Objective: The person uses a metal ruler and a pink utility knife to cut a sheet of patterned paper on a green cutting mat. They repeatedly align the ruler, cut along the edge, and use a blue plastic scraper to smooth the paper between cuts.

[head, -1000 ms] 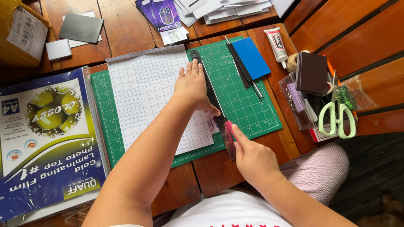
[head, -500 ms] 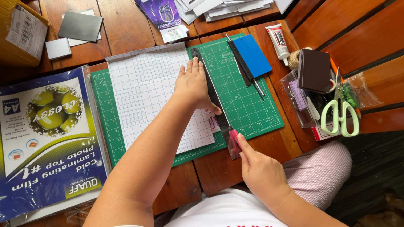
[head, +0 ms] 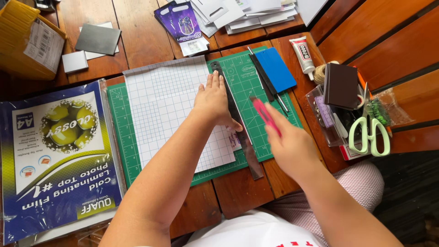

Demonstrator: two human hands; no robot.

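The left hand (head: 214,99) is being pressed flat, fingers together, onto the right edge of a sheet of grid paper (head: 176,114) and against a dark metal ruler (head: 238,120). The ruler is being held down along that edge, running from the top of the sheet to past the near edge of the green cutting mat (head: 263,98) beneath. The right hand (head: 292,146) is being held closed around a pink craft knife (head: 264,114), which is being pinched between thumb and fingers. The knife is being kept just right of the ruler, over the bare mat, its tip pointing away from the body; whether the blade is touching the mat cannot be told.

Beyond the knife, a blue card (head: 275,69) and a thin black rod (head: 265,77) are lying on the mat's far right corner. Farther right, a tube of glue (head: 302,55), a dark brown notebook (head: 340,86) and pale green scissors (head: 371,132) are resting on the wooden table (head: 137,32). To the left of the mat, a blue pack of laminating film (head: 59,155) is lying, and a yellow cardboard box (head: 27,39) is sitting at the far left corner. Nothing is lying between the knife and the ruler.
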